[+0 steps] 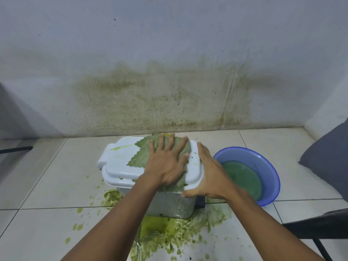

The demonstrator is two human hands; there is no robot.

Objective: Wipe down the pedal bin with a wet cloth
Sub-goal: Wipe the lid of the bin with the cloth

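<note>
A pedal bin with a white lid (116,162) and a grey speckled body (169,206) stands on the tiled floor against the wall. A wet green-stained cloth (140,157) lies spread over the right part of the lid. My left hand (165,162) presses flat on the cloth with its fingers spread. My right hand (209,174) grips the lid's right edge, fingers over the rim and thumb under the front corner. Green smears show on the lid's left part.
A blue basin (267,166) of greenish water sits just right of the bin. Green slop (169,234) is spilled over the floor in front of and around the bin. The wall behind is stained. A dark cushion (327,159) and a black frame (316,225) are at right.
</note>
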